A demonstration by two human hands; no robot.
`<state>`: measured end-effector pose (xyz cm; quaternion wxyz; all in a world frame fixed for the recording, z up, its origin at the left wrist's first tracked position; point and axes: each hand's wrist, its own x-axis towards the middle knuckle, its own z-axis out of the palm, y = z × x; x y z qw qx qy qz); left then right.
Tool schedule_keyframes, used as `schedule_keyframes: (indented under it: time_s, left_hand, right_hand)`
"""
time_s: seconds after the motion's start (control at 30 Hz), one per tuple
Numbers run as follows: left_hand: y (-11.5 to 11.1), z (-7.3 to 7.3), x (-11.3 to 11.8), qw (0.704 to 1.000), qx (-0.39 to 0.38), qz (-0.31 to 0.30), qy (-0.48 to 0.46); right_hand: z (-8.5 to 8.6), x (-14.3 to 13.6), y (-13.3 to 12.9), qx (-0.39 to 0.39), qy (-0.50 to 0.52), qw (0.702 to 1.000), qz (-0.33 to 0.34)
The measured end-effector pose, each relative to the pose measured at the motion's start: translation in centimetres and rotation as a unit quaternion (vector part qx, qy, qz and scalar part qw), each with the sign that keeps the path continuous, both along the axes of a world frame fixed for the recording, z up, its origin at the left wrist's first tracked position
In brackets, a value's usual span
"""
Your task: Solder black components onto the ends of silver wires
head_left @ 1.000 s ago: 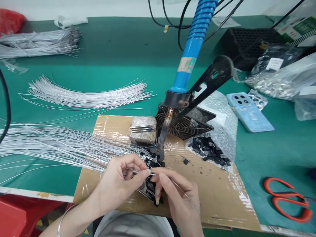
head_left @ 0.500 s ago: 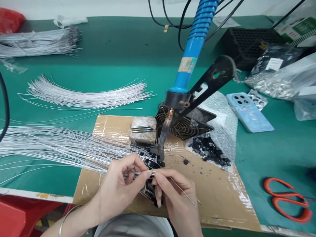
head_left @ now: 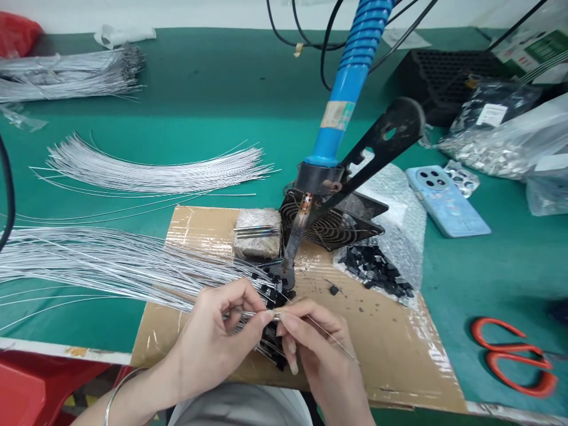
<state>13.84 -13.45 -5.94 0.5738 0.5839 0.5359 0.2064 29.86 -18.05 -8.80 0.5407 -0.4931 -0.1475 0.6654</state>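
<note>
Person at the table's near edge, both bare hands together over the near part of the cardboard. Left hand: thumb and forefinger pinch a thin wire, other fingers curled under. Right hand: thumb and forefinger pinch at the same spot, its fingertips right against the left's, lower fingers bent down. A fine silvery strand runs out of the right-hand grip and slants across that hand; can't tell if it's the same piece. The wire's very end is hidden by fingers.

Just behind and under the hands, black pieces sit at the tips of a long wire bunch, which spreads across the cardboard's left edge and on toward the table's left edge. Another, loose wire bunch lies beyond the cardboard's far left corner.

At the cardboard's far edge: block with metal rods, then a black fan, with a blue-handled iron pointing down in front of it. Loose black chips lie on bubble wrap at the cardboard's right side. Phone further right on the green table; orange-handled scissors near the table's near right corner.
</note>
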Motion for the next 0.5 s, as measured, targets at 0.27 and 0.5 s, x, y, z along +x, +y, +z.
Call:
schedule_keyframes:
  time_s: [0.27, 0.5]
  left_hand:
    - [0.35, -0.02, -0.27, 0.998, -0.052, 0.001, -0.019]
    - [0.52, -0.02, -0.03, 0.997, -0.071, 0.02, -0.028]
  right_hand:
    - [0.05, 0.85, -0.06, 0.001, -0.028, 0.998, 0.05]
    - [-0.15, 0.93, -0.36, 0.021, -0.048, 0.997, 0.065]
